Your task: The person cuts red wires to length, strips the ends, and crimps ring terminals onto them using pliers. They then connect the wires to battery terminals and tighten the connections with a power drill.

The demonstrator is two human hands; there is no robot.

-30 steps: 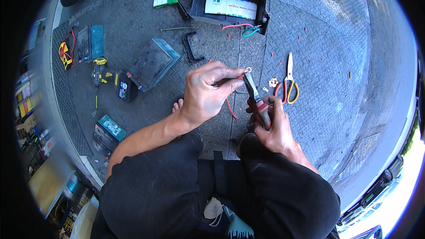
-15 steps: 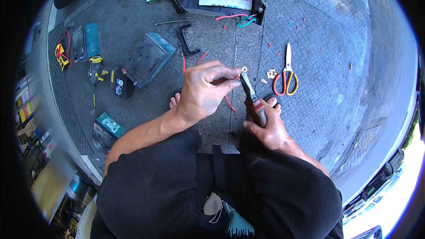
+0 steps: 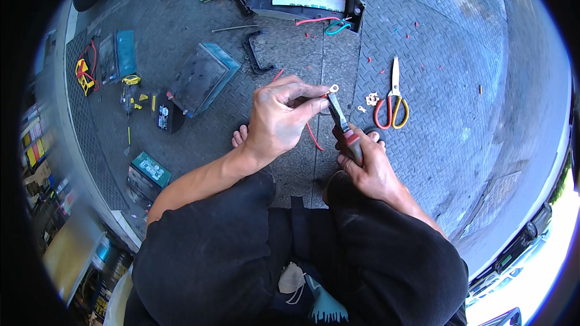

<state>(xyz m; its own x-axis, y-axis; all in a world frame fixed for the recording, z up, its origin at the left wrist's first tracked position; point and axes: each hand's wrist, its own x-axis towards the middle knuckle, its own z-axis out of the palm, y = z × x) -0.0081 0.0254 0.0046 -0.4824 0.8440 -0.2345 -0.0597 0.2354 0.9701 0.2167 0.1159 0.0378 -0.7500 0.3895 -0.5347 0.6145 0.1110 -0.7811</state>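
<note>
My left hand [image 3: 279, 119] is closed in a pinch on a red wire [image 3: 315, 137], parts of which show above and below the hand. At the pinching fingertips sits a small copper ring terminal [image 3: 334, 89], its ring pointing away from me. Pliers [image 3: 350, 137] with red and grey handles are gripped in my right hand [image 3: 376, 174], and their jaw tips touch the terminal just below its ring. The fingers partly hide the terminal's barrel and the wire end. Several loose copper terminals [image 3: 371, 99] lie to the right, beside scissors [image 3: 393, 102] with red and yellow handles.
A black open case [image 3: 260, 7] stands at the far side, with a red and a green wire [image 3: 338, 26] by it. Batteries [image 3: 202, 78], a black handle [image 3: 250, 54], a yellow tool [image 3: 84, 76] and a teal-topped battery [image 3: 150, 169] lie leftward. Red scraps dot the textured metal floor [image 3: 447, 115].
Both hands have shifted slightly, with the terminal and plier jaws a little farther from me. The right hand's grip on the handles has changed a little; the left still pinches the wire.
</note>
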